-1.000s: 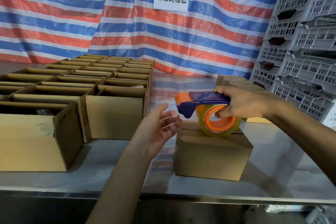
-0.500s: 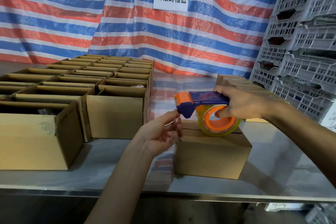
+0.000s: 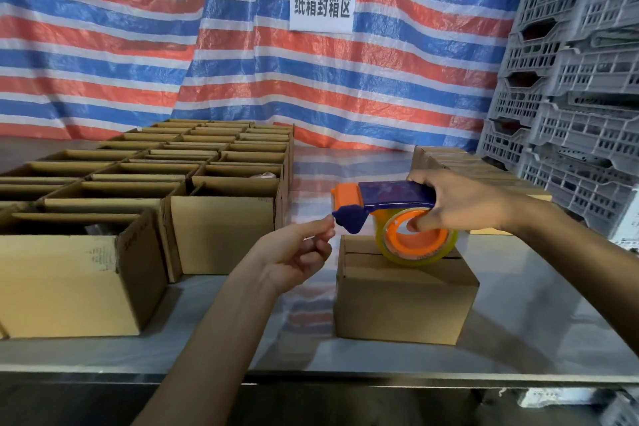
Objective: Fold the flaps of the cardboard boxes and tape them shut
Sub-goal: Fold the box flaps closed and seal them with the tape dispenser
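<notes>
Head camera, looking down over a shiny steel table (image 3: 518, 322). A small cardboard box (image 3: 404, 297) stands near the table's front edge, right of the middle, with its top flaps folded down and the centre seam showing untaped.

The right hand (image 3: 460, 204) grips a blue and orange tape dispenser (image 3: 390, 197) just above the box, fingers wrapped over the handle and one tucked into the orange core of the clear tape roll (image 3: 416, 239). Whether the roll touches the flaps cannot be told.

The left hand (image 3: 294, 252) is at the dispenser's nose, thumb and forefinger pinched together on what appears to be the tape end (image 3: 310, 238), which is clear and hard to make out.

Open cardboard boxes (image 3: 221, 228) fill the left half of the table back to its rear edge. Closed boxes (image 3: 449, 162) sit at the back right corner beside stacked grey plastic crates (image 3: 570, 79). A striped tarpaulin (image 3: 138, 28) with a white sign (image 3: 323, 5) hangs behind.

Risks from here, as a judgement: neither hand steadies the box, so a pull on the tape could slide it across the smooth steel towards the front edge. The thin tape could slip from the pinch and fall back onto the roll, or fold and stick to itself. The flaps could spring up, leaving the strip off the seam. The fingertips are also close to the cutter.
</notes>
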